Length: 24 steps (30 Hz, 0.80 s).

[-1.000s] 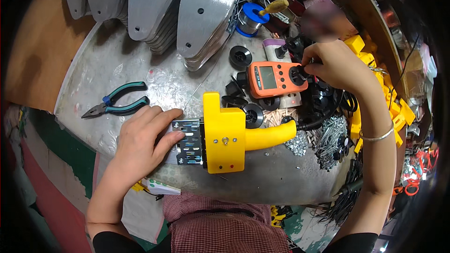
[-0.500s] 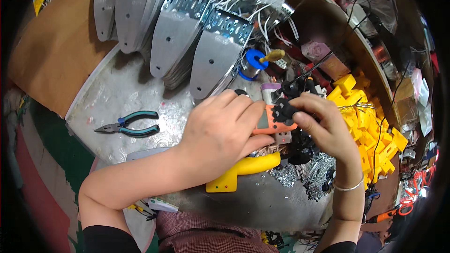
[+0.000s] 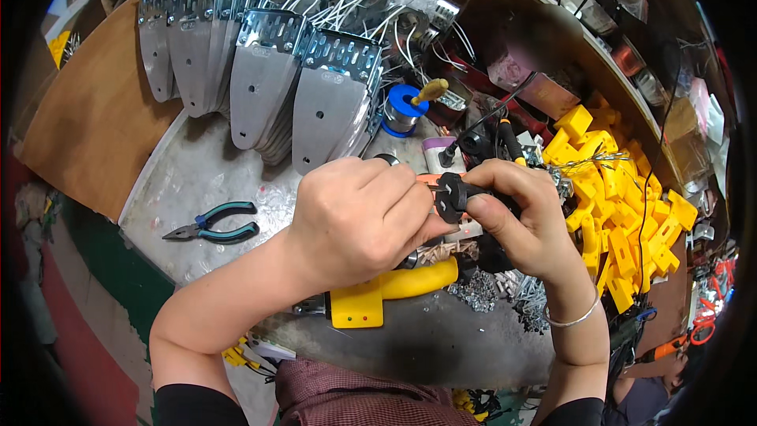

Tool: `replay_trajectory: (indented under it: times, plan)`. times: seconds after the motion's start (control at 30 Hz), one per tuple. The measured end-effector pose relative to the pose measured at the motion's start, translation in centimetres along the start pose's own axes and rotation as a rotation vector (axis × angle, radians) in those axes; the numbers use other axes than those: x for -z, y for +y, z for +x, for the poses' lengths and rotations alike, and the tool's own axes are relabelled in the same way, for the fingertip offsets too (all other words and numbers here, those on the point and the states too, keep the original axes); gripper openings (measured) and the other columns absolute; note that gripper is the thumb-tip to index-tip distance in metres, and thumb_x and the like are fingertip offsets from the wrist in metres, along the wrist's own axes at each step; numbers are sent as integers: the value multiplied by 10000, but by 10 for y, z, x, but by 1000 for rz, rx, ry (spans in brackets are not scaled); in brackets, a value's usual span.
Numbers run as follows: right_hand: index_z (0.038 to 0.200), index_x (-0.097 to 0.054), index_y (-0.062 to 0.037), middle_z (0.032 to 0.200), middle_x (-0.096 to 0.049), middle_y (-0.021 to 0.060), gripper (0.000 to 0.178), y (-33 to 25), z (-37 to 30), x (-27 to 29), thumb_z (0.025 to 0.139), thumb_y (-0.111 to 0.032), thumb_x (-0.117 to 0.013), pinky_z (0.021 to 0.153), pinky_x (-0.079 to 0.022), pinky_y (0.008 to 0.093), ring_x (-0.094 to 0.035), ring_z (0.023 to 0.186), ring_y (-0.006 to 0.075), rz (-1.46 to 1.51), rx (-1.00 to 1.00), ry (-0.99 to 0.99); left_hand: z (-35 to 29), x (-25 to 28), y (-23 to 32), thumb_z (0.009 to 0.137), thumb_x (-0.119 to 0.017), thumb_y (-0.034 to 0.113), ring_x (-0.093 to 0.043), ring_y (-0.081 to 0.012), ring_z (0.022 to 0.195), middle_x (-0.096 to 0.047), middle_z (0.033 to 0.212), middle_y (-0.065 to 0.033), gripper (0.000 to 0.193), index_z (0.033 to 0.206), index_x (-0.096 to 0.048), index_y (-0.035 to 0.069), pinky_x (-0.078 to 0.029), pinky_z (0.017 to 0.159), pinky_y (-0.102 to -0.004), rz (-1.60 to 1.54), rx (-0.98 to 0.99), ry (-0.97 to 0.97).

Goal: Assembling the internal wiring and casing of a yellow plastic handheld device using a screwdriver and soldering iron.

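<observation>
My right hand (image 3: 516,209) pinches a black electrical plug (image 3: 451,197) between thumb and fingers, its pin end turned toward my left hand. Closed fingers curl inward on my left hand (image 3: 363,213), right beside the plug. Whatever those fingers hold is hidden behind the hand. Only a sliver of an orange device (image 3: 430,179) shows between the left fingers and the plug. Below both hands lies a tool with a yellow handle (image 3: 418,280) and a square yellow housing with small indicator lights. Pliers with teal-and-black grips (image 3: 229,222) rest on the table left of my left hand.
Tapered grey metal plates (image 3: 335,114) with white wires stand in stacks at the back. A blue solder spool (image 3: 404,110) sits beyond my hands. Yellow plastic parts (image 3: 623,205) are heaped at the right, small metal hardware (image 3: 477,292) nearer. A curved wooden rim (image 3: 658,122) borders the table.
The plug has turned and come across toward my left hand, covering most of the orange device, whose grey screen showed before. The whole view has shifted slightly.
</observation>
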State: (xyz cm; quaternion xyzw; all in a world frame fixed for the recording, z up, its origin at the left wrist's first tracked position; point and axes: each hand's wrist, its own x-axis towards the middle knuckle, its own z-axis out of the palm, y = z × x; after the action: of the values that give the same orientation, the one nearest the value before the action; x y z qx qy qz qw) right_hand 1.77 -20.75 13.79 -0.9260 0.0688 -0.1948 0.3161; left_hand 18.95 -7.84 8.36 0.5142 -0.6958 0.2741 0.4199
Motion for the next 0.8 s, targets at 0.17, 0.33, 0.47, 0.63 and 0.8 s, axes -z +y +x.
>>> replay_trajectory:
  times: [0.17,0.33,0.47,0.63,0.8]
  plan:
    - [974,-648,50,791,-654,120,224,-5,-5,-7,919,-167,-639,642,-493,288,-656,701,190,49,-37,64,-3,-8,1,837,-714,307,-482,-210,454,-433,570,-30,367,632,-500,89,-378,414,-330,13,-20,47]
    - [954,-640,51,759,-646,117,233,-8,-4,-8,927,-180,-631,635,-490,278,-652,695,166,100,-79,113,1,-11,1,838,-716,299,-469,-211,435,-423,558,-35,375,625,-489,90,-366,399,-330,-4,-10,63]
    - [924,-624,58,732,-629,106,241,-13,-6,-13,929,-183,-627,616,-476,276,-633,685,138,223,-199,171,3,-10,1,835,-724,295,-461,-213,426,-417,552,-34,382,622,-484,89,-358,393,-333,-12,-9,77]
    - [911,-614,62,726,-616,114,245,-14,-5,-16,924,-182,-627,600,-462,288,-604,658,145,209,-222,208,3,-12,3,815,-743,263,-467,-214,425,-430,548,-33,358,633,-490,87,-357,395,-337,-44,13,100]
    - [918,-633,43,740,-633,161,230,-6,1,-12,898,-186,-640,605,-473,331,-625,630,239,76,-208,228,-1,-13,0,757,-789,273,-518,-235,480,-504,603,-52,329,694,-545,62,-394,440,-340,-69,162,-3]
